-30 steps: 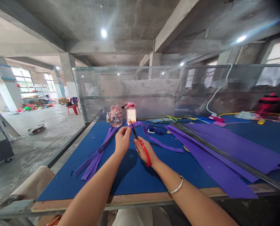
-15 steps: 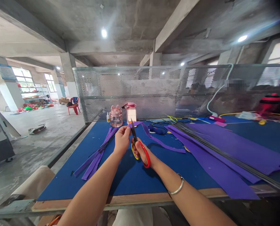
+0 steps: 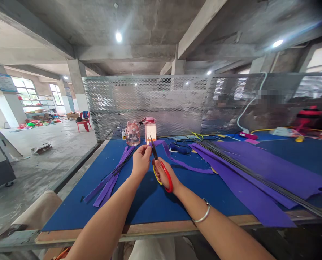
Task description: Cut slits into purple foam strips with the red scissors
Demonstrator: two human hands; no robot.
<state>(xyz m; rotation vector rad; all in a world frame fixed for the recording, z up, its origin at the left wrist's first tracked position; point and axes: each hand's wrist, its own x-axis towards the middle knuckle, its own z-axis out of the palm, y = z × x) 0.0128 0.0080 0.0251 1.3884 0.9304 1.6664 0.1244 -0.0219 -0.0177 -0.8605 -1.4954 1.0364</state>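
Observation:
My left hand (image 3: 141, 160) pinches one end of a long purple fabric strip (image 3: 186, 167), which curves away to the right over the blue tabletop. In my right hand (image 3: 162, 173) is a pair of scissors (image 3: 166, 177) with red and yellow handles. Their dark blades point up and away, slightly parted, close beside the left fingertips at the strip's end. Whether the blades touch the cloth I cannot tell. Several cut purple strips (image 3: 103, 193) lie left of my hands, with thin black strips (image 3: 120, 167) across them.
Large purple fabric sheets (image 3: 247, 173) and a bundle of long black strips (image 3: 261, 180) cover the right side. Along the back stand a pink bottle (image 3: 133, 134), a pink-lidded container (image 3: 150, 130) and a small dropper bottle (image 3: 123, 134), before a perforated metal screen (image 3: 155, 97).
The scissor blades have parted a little, and the handle loops have shifted slightly. My left hand keeps its pinch on the strip, almost unmoved. The whole view has shifted slightly.

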